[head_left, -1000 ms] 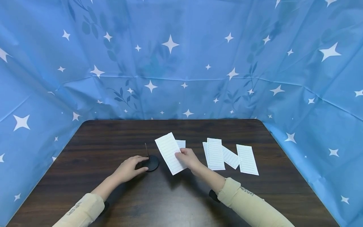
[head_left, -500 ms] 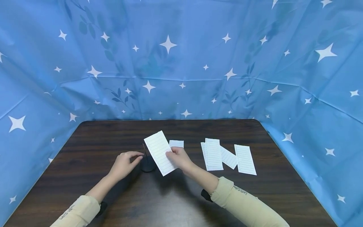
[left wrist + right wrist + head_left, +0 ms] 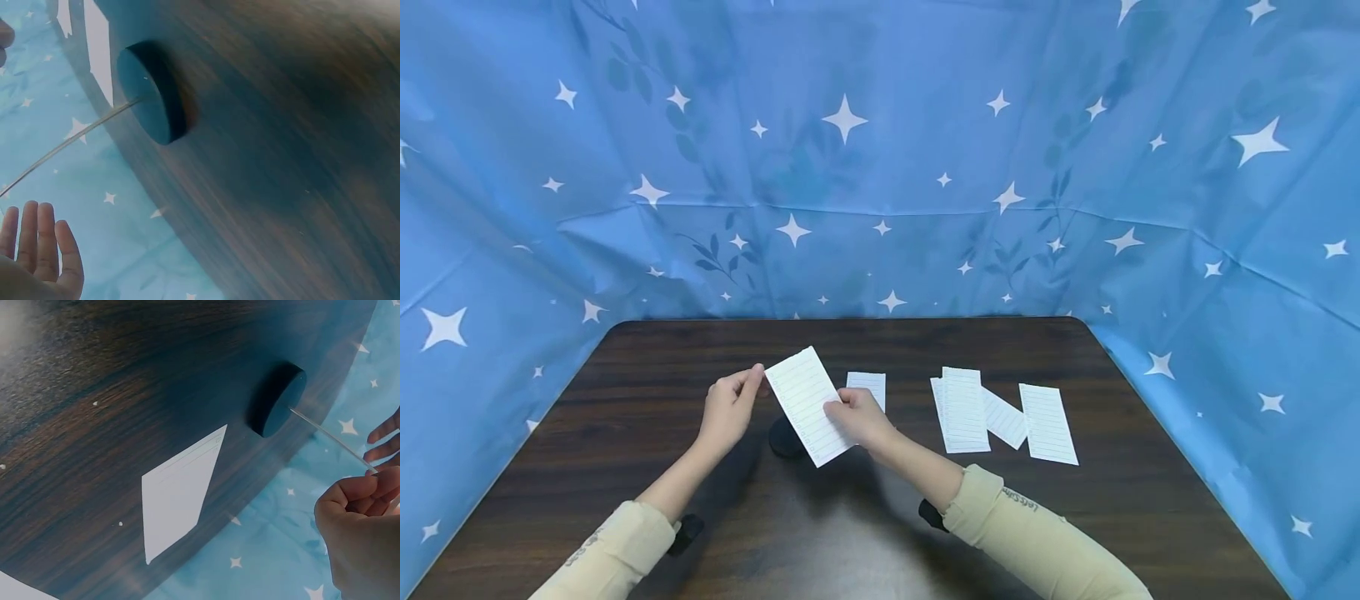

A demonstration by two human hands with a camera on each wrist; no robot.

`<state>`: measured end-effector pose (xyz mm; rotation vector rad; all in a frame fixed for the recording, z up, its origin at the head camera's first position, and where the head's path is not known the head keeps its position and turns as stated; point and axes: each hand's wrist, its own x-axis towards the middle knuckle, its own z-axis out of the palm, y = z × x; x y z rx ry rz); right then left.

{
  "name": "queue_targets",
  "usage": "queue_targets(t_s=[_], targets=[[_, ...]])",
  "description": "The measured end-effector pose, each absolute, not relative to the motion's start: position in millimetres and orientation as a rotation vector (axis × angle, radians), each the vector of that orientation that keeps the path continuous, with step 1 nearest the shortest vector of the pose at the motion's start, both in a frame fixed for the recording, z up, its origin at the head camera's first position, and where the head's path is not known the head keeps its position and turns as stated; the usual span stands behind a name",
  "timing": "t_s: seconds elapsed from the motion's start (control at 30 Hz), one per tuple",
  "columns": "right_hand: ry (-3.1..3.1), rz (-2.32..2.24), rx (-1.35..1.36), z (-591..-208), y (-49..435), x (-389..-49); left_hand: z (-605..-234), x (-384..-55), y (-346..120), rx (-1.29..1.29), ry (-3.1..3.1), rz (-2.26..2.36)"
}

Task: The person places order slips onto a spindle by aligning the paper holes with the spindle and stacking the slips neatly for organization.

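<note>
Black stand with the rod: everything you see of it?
The black stand has a thick round base flat on the dark table and a thin, metal-looking rod rising from its top. The rod's visible length is bare; contact at its far end is unclear. A paper slip partly hides the stand in the head view.

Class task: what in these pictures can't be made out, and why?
Left wrist: far end of the spike, cut off by the left edge.
Head: part of the black base, behind the held slip.
Head: lower part of the middle slip, behind the right hand.
Head: any words on the right-side slips, too small.
</note>
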<state>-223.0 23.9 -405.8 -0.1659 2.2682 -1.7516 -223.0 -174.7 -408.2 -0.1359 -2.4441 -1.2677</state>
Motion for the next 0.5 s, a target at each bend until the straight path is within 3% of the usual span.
queue_targets(t_s=[0.5], targets=[[2.272,-1.768,-0.129,-407,19,-224,-398,-234,-163,-0.021,-2.509,-1.375]])
